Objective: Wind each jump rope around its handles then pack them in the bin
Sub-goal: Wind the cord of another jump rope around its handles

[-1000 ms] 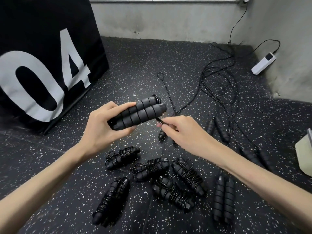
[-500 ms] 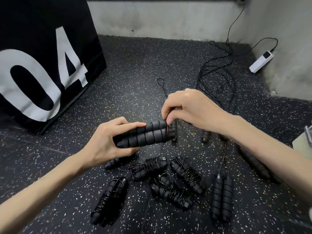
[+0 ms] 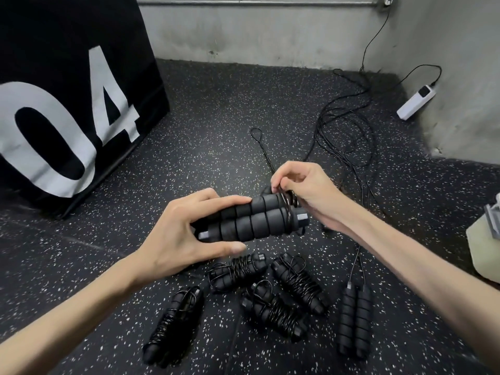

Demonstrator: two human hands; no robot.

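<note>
My left hand (image 3: 184, 236) grips a pair of black foam jump-rope handles (image 3: 251, 221) held side by side above the floor. My right hand (image 3: 305, 190) pinches the thin black cord (image 3: 284, 201) at the handles' right end, where a few turns lie around them. The cord's loose loop (image 3: 257, 135) trails away on the floor behind. Several wound rope bundles (image 3: 276, 307) lie on the floor below my hands. An unwound pair of handles (image 3: 353, 320) lies to their right.
Tangled loose cords (image 3: 346, 136) spread across the speckled floor toward the far right. A black box with a white "04" (image 3: 67, 117) stands at left. A white power strip (image 3: 415, 102) leans against the right wall. A pale object (image 3: 484, 247) sits at the right edge.
My right hand has swung from under the handles up and over their right end, laying cord turns around them. The handles have dropped lower and closer to me.
</note>
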